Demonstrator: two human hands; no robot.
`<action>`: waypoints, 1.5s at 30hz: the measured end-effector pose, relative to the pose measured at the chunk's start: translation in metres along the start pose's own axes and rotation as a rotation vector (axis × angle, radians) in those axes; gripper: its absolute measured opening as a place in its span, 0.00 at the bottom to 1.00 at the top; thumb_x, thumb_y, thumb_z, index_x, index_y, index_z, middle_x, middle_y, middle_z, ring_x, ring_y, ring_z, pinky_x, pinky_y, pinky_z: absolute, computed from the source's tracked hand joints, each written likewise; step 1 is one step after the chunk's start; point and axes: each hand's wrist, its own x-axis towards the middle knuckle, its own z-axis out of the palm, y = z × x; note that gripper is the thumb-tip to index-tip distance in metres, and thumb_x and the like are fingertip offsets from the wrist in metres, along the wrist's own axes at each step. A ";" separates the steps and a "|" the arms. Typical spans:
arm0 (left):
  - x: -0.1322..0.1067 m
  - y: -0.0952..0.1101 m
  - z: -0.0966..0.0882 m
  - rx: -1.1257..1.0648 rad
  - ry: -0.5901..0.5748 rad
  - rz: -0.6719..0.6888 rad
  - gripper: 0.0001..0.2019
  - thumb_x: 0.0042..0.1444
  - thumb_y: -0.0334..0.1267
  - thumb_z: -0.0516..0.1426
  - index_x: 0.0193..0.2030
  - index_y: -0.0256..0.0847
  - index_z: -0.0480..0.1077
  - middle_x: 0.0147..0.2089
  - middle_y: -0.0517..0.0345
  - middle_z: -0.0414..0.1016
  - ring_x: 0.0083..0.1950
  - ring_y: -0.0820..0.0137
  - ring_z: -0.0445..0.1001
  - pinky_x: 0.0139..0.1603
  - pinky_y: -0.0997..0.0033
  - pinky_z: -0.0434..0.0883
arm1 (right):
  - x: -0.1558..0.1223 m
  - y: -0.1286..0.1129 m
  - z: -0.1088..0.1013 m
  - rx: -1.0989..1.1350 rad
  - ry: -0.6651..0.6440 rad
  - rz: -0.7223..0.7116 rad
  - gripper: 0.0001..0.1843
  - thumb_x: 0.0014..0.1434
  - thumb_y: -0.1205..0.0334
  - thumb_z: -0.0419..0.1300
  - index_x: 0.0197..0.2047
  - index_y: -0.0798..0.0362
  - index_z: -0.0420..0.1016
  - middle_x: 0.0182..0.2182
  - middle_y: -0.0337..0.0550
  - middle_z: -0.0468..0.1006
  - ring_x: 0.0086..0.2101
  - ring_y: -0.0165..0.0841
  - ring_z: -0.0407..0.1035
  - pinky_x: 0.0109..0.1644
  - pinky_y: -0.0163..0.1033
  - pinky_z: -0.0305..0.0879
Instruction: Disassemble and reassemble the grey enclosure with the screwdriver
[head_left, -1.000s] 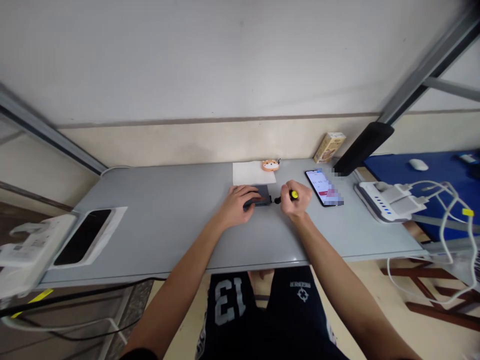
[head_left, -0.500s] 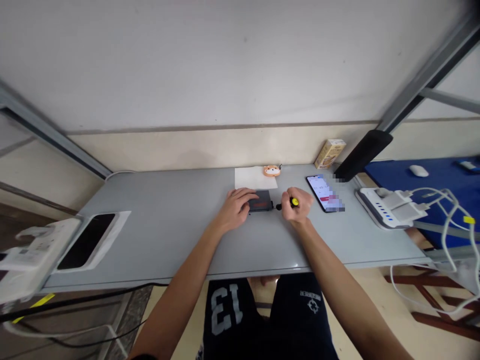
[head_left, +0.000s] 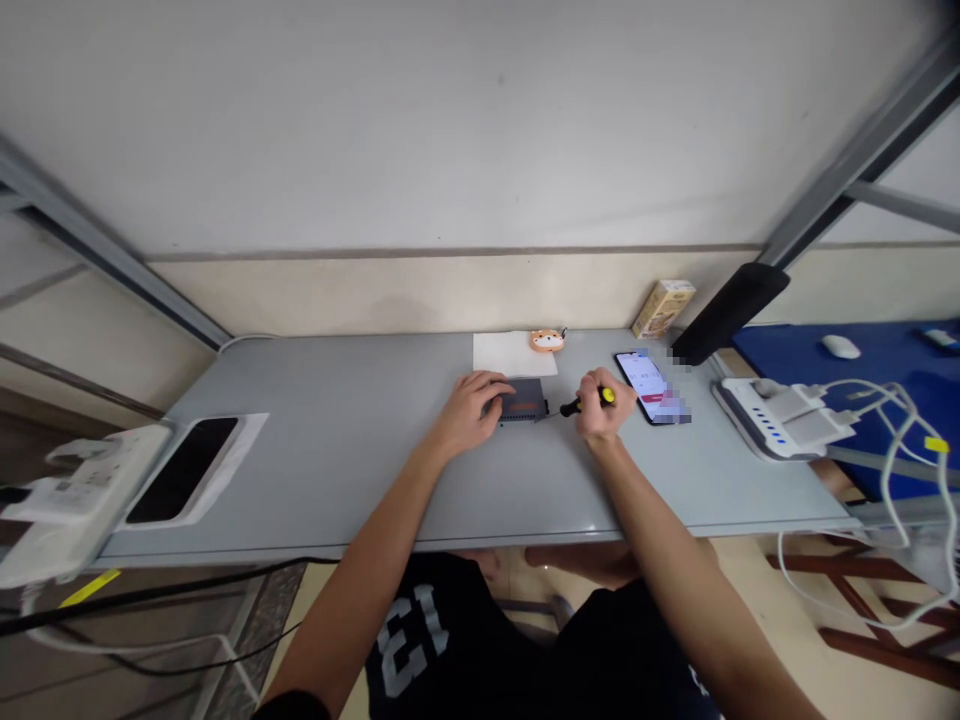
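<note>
A small dark grey box (head_left: 529, 393) with orange marking and a row of slots along its near side lies on the desk in front of me. My left hand (head_left: 474, 408) grips it from the left, fingers over the top and thumb at the near side. In my right hand (head_left: 598, 402), closed in a fist, is a screwdriver (head_left: 571, 408) with a black and yellow handle. Its thin shaft points left to the box's near right corner. Whether the tip touches the box or sits in a slot is too small to tell.
Behind the box lie white paper (head_left: 504, 352) and an orange animal-faced case (head_left: 547, 341). A lit phone (head_left: 651, 385), a carton (head_left: 663, 308) and a black cylinder (head_left: 731, 312) stand right, near a power strip (head_left: 772, 425). Another phone (head_left: 184, 470) lies left.
My right hand has drawn back slightly to the right, and the screwdriver's shaft now shows between fist and box. The left hand stays on the box. My legs have shifted apart.
</note>
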 end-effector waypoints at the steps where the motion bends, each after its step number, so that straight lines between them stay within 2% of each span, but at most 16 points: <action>1: 0.000 -0.001 0.000 0.003 0.004 0.004 0.16 0.66 0.26 0.50 0.51 0.45 0.75 0.58 0.53 0.75 0.61 0.63 0.72 0.64 0.54 0.65 | -0.002 -0.002 0.002 0.026 -0.011 0.022 0.20 0.63 0.61 0.55 0.21 0.49 0.54 0.16 0.34 0.59 0.19 0.28 0.53 0.26 0.39 0.47; 6: 0.002 -0.013 -0.005 0.037 0.075 0.003 0.17 0.63 0.23 0.50 0.49 0.43 0.76 0.55 0.53 0.76 0.57 0.64 0.74 0.61 0.56 0.68 | -0.011 -0.016 0.017 0.062 -0.145 0.041 0.20 0.65 0.60 0.55 0.22 0.49 0.57 0.17 0.34 0.60 0.20 0.27 0.54 0.28 0.38 0.51; 11: 0.001 -0.020 -0.015 0.008 0.164 -0.011 0.12 0.66 0.28 0.52 0.46 0.43 0.76 0.47 0.53 0.77 0.52 0.64 0.74 0.58 0.59 0.71 | -0.015 -0.023 0.023 0.074 -0.185 0.092 0.20 0.66 0.58 0.55 0.22 0.50 0.59 0.18 0.34 0.62 0.21 0.27 0.56 0.28 0.37 0.54; 16: 0.000 -0.005 -0.018 0.006 0.096 0.016 0.06 0.65 0.34 0.57 0.45 0.42 0.76 0.44 0.53 0.75 0.49 0.64 0.73 0.54 0.60 0.72 | -0.008 -0.021 0.021 0.138 -0.085 0.230 0.20 0.67 0.56 0.55 0.23 0.50 0.64 0.19 0.35 0.65 0.23 0.28 0.58 0.30 0.37 0.55; 21: 0.000 0.003 -0.012 -0.043 -0.004 0.052 0.08 0.62 0.42 0.63 0.44 0.43 0.77 0.43 0.54 0.75 0.48 0.63 0.72 0.53 0.60 0.72 | 0.002 -0.015 0.020 0.149 0.048 0.376 0.21 0.67 0.53 0.54 0.23 0.51 0.64 0.21 0.35 0.66 0.26 0.29 0.60 0.32 0.36 0.57; 32: 0.000 -0.011 0.007 -0.119 0.078 0.034 0.06 0.64 0.42 0.63 0.40 0.45 0.80 0.38 0.55 0.76 0.43 0.65 0.71 0.47 0.62 0.71 | 0.009 0.002 0.023 0.240 0.095 0.602 0.19 0.63 0.51 0.55 0.24 0.51 0.65 0.22 0.34 0.63 0.27 0.30 0.58 0.33 0.37 0.56; 36: -0.002 -0.021 0.006 -0.132 0.110 -0.013 0.07 0.66 0.43 0.61 0.40 0.46 0.80 0.38 0.55 0.77 0.44 0.65 0.71 0.49 0.62 0.71 | 0.010 0.006 0.025 0.247 0.161 0.692 0.19 0.62 0.49 0.55 0.24 0.50 0.65 0.22 0.34 0.63 0.27 0.30 0.58 0.31 0.36 0.55; 39: 0.004 -0.036 -0.001 -0.072 0.160 -0.111 0.08 0.66 0.44 0.61 0.41 0.47 0.81 0.38 0.56 0.78 0.45 0.64 0.72 0.52 0.61 0.70 | 0.012 0.011 0.027 0.301 0.213 0.833 0.17 0.60 0.49 0.56 0.24 0.50 0.66 0.22 0.34 0.63 0.26 0.29 0.58 0.28 0.36 0.55; 42: 0.022 -0.052 -0.007 0.035 0.180 -0.235 0.08 0.65 0.44 0.61 0.41 0.47 0.82 0.38 0.56 0.77 0.46 0.62 0.72 0.52 0.61 0.70 | 0.014 0.017 0.029 0.365 0.272 0.966 0.16 0.57 0.48 0.57 0.25 0.51 0.67 0.24 0.35 0.65 0.27 0.29 0.61 0.28 0.35 0.56; 45: 0.045 -0.063 -0.006 0.090 0.214 -0.305 0.07 0.63 0.43 0.63 0.41 0.46 0.82 0.40 0.54 0.75 0.47 0.62 0.73 0.51 0.63 0.70 | 0.015 0.021 0.030 0.386 0.308 1.018 0.15 0.55 0.48 0.58 0.27 0.51 0.68 0.25 0.35 0.67 0.28 0.29 0.63 0.29 0.35 0.58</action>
